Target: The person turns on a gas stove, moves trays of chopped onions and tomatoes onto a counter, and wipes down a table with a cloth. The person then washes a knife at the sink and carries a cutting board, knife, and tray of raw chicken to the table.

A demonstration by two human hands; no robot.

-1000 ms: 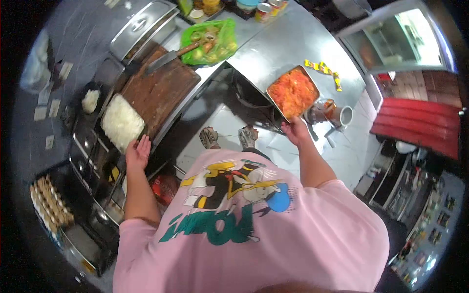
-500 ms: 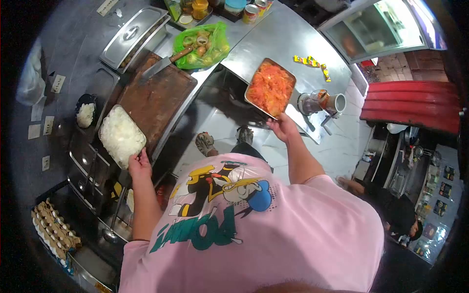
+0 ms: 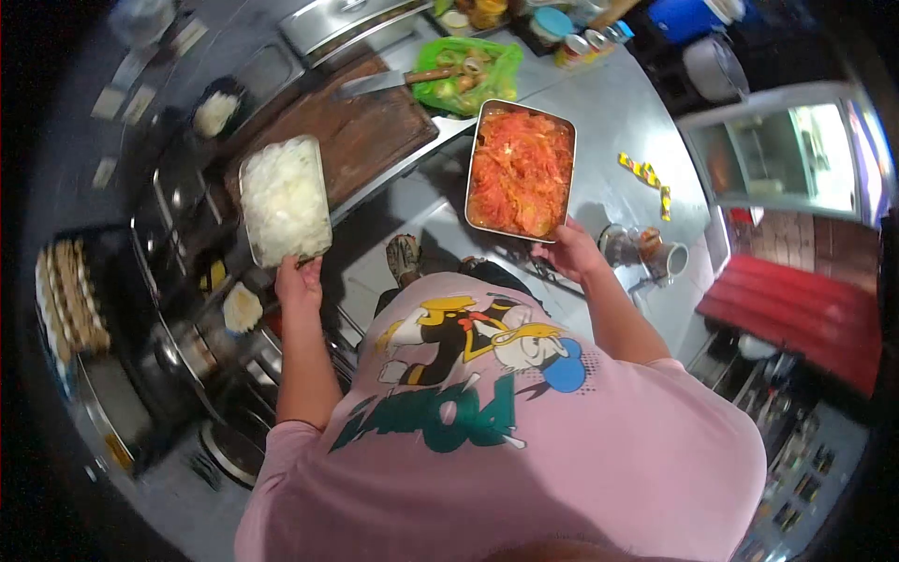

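Observation:
My left hand [image 3: 301, 281] grips the near edge of a metal tray heaped with white chopped food [image 3: 285, 201], held in front of the brown cutting board [image 3: 365, 136]. At the near right corner of a second tray, full of red-orange chopped food [image 3: 521, 170], my right hand [image 3: 569, 251] is closed on the rim. That tray is over the edge of the steel table. A knife [image 3: 384, 82] lies across the board, its handle against a green bag of vegetables [image 3: 468, 75].
Yellow packets [image 3: 646, 178] and a metal grinder [image 3: 646, 251] are on the steel table [image 3: 618, 112]. Cans [image 3: 585, 47] stand at the back. Egg cartons [image 3: 73, 300] are at far left, a pan [image 3: 234, 450] lower left, a red ribbed panel [image 3: 796, 318] at right.
Both trays have been lifted off their surfaces and brought closer together in my hands. The view has shifted, and the person in black at the right is no longer visible.

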